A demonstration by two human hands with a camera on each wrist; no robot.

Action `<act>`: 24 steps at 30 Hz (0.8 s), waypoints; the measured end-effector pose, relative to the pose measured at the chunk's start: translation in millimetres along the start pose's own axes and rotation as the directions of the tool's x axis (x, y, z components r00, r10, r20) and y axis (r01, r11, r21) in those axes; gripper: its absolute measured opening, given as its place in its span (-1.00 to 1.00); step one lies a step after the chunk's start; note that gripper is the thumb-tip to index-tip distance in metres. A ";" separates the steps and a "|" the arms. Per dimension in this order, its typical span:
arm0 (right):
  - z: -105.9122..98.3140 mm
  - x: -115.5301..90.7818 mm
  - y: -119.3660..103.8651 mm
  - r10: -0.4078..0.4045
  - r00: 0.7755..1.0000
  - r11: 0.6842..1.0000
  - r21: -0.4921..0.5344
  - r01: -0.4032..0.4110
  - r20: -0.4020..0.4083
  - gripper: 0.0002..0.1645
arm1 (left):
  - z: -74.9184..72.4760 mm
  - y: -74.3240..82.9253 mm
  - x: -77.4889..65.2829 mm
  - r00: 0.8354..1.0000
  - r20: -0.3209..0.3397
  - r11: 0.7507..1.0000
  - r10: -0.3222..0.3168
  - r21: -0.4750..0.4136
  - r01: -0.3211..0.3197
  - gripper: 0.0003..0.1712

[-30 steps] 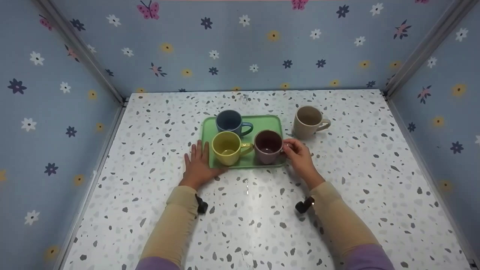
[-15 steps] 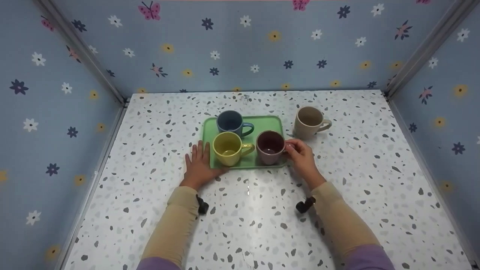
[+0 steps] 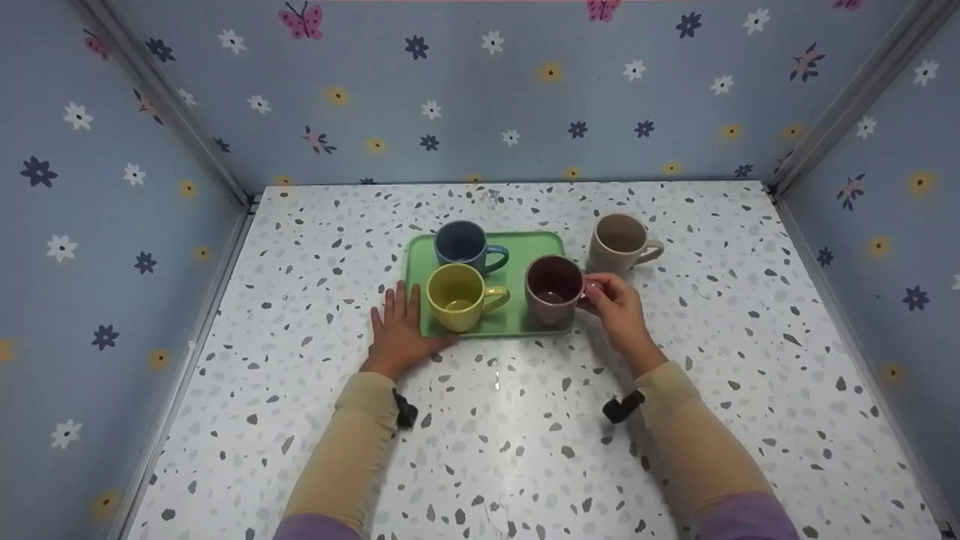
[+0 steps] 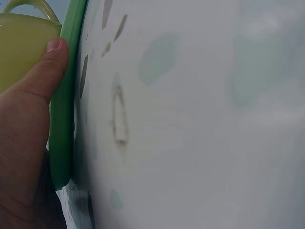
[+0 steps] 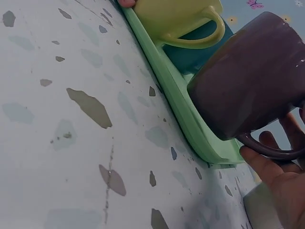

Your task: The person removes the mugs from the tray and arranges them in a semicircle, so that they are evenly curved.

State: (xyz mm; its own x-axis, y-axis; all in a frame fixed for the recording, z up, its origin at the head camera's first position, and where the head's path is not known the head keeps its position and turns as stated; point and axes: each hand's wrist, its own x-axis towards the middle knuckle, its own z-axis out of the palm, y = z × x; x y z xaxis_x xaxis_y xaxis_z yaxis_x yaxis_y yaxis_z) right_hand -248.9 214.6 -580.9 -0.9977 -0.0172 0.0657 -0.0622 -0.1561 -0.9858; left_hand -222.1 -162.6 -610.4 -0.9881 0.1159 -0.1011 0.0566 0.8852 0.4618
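My right hand (image 3: 619,311) pinches the handle of a purple mug (image 3: 553,296) over the right end of a green tray (image 3: 517,324). In the right wrist view the purple mug (image 5: 252,76) looks slightly tilted, with fingers hooked about its handle. At the tray's front left corner my left hand (image 3: 401,337) lies with straight, spread fingers against the rim; its thumb (image 4: 52,57) touches the tray edge in the left wrist view. A yellow mug (image 3: 456,300) stands on the tray beside that hand, its handle pointing right. Behind it is a blue mug (image 3: 461,244).
A beige mug (image 3: 619,244) stands on the speckled table (image 3: 495,450) to the right of the tray, just behind my right hand. Flower-patterned walls (image 3: 480,90) close off the back and both sides.
The purple mug has moved right, away from the yellow mug's handle, and looks slightly raised; my right hand moved with it. My left hand has stayed at the tray corner.
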 end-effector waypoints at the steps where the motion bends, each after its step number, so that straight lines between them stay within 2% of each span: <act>1: -1.1 -0.2 -1.0 -0.003 1.000 1.000 0.003 0.003 -0.001 -0.84 | 0.2 -0.3 0.0 1.000 0.001 1.000 0.000 0.001 0.000 0.47; 16: -29.6 -2.8 -13.2 0.033 0.999 0.998 -0.057 -0.036 -0.041 -0.77 | 1.7 -1.4 1.7 1.000 0.014 1.000 -0.012 0.002 0.012 0.49; 24: -42.8 -3.1 -16.5 0.029 0.997 0.993 -0.111 -0.037 -0.073 -0.72 | 1.8 -0.2 0.8 1.000 -0.012 1.000 -0.002 -0.010 0.001 0.48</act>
State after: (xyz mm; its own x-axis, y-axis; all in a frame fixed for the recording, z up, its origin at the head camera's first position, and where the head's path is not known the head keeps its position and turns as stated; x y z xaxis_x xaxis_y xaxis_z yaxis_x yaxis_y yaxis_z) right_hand -245.9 259.5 -571.4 -0.9984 0.0509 0.0258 -0.0281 -0.0447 -0.9986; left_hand -222.6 -161.9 -612.2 -0.9898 0.1092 -0.0914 0.0538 0.8810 0.4701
